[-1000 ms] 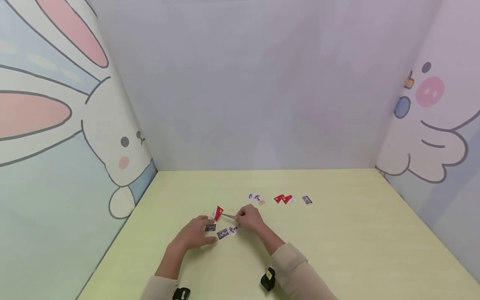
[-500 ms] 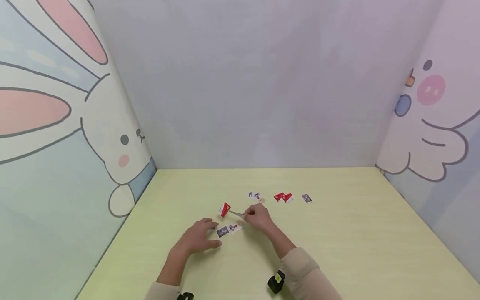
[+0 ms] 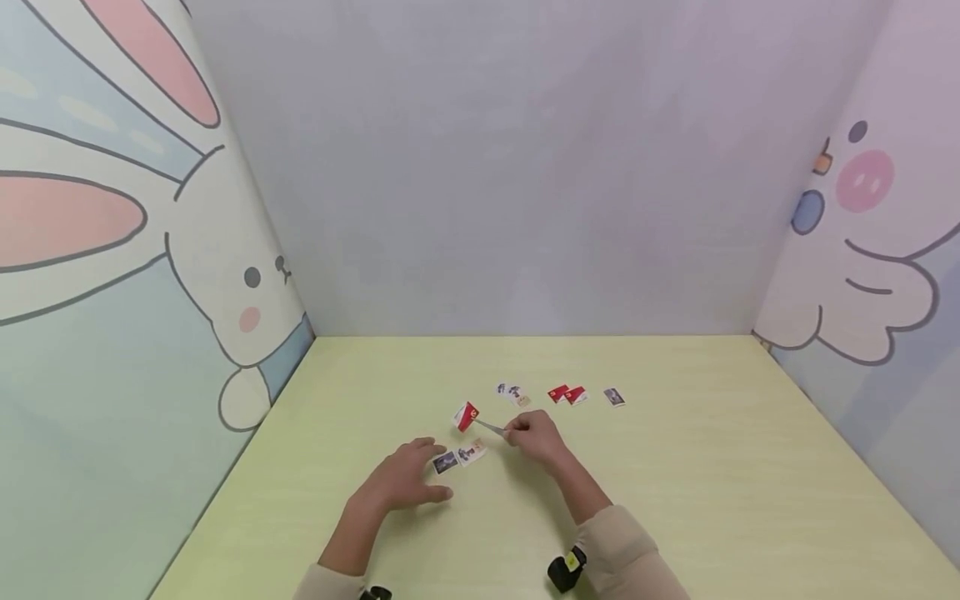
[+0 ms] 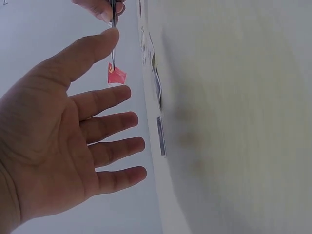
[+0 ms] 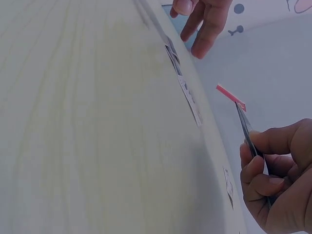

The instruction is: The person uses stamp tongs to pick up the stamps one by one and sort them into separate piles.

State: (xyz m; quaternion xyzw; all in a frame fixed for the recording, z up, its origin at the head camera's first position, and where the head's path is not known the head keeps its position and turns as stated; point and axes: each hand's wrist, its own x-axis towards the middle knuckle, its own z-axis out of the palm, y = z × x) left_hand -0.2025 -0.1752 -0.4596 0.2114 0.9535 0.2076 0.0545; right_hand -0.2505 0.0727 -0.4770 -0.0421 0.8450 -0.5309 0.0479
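Note:
My right hand [image 3: 534, 435] pinches a pair of metal tweezers [image 5: 247, 132] between thumb and fingers. The tweezer tips grip a small red and white stamp [image 3: 466, 416] by its edge, held up above the table in the right wrist view. My left hand [image 3: 408, 477] hovers low over the table with fingers spread, holding nothing. Just right of its fingers lie a dark picture stamp [image 3: 446, 462] and a pale stamp with small figures [image 3: 472, 452]. In the left wrist view the raised red stamp [image 4: 116, 74] shows beyond my fingertips.
Farther back on the yellow table [image 3: 720, 467] lie a group of pale stamps [image 3: 513, 393], two overlapping red stamps [image 3: 567, 394] and a single dark stamp [image 3: 614, 397]. A grey wall [image 3: 525, 167] stands behind, with cartoon-printed walls at both sides.
My right hand has carried the red stamp in the tweezers up and to the right, away from the left hand. The left hand has shifted slightly right, over a dark stamp.

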